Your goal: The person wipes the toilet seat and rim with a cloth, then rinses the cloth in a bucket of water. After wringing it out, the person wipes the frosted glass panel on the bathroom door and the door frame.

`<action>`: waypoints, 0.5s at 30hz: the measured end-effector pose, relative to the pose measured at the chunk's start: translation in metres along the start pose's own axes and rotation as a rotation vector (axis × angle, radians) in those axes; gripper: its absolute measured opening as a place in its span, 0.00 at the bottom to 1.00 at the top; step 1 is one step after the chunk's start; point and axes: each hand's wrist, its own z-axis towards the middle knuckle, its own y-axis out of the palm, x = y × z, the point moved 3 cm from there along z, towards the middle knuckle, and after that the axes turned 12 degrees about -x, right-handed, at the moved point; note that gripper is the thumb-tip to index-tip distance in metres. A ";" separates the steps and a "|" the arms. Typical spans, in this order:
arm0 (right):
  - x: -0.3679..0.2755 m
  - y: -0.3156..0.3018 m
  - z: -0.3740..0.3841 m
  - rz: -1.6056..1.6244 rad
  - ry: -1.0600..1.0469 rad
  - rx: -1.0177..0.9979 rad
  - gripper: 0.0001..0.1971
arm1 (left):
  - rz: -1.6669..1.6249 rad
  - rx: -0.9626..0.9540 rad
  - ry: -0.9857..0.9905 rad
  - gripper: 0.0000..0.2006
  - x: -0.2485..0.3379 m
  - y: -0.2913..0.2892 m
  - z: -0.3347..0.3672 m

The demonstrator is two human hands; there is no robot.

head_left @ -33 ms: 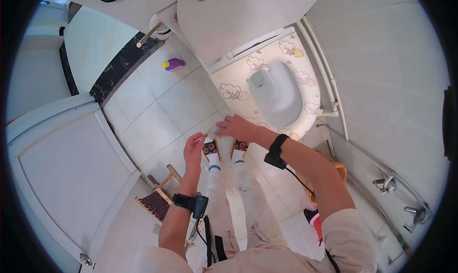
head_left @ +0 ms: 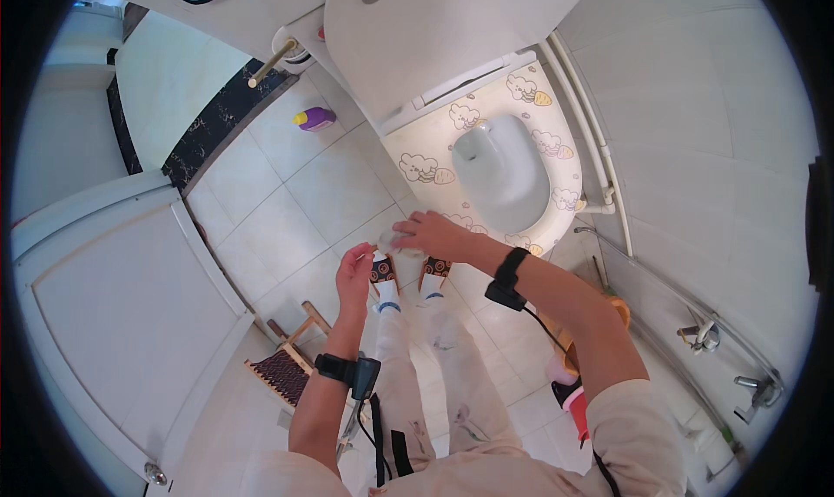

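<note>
Translucent piece, small and blurred, sits in the air between the two hands, above the tiled floor and just short of the toilet's near edge. From my remote view, the right hand reaches over it with fingers bent, fingertips at its edge; I cannot tell whether they grasp it. The left hand is just beside it, fingers curled and tips pointing toward it; whether that hand grips anything, I cannot tell either.

Below the hands I see dark patterned slippers on the pale floor, whose square tiles show thin grout lines. Ahead and to the right stands a white toilet, its lid raised and its cream seat printed with cartoon rabbits and carrots. A purple bottle with a yellow cap stands or lies on the tiles to the left; I cannot tell which. Beyond it a black marbled threshold curves across the doorway, and a white panelled door fills the left side. A wooden stool with a dark woven seat is near it. On my right, white pipes and a metal tap run along the tiled wall.
</note>
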 end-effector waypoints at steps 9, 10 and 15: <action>0.136 -0.107 -0.053 -0.402 0.122 0.361 0.21 | 0.770 -0.335 0.522 0.19 0.016 0.117 0.027; 0.153 -0.111 -0.070 -0.401 0.171 0.362 0.20 | 0.840 -0.385 0.563 0.20 0.017 0.134 0.030; 0.204 -0.072 -0.175 -0.282 0.490 0.343 0.18 | 1.213 -0.610 0.635 0.28 -0.007 0.204 0.043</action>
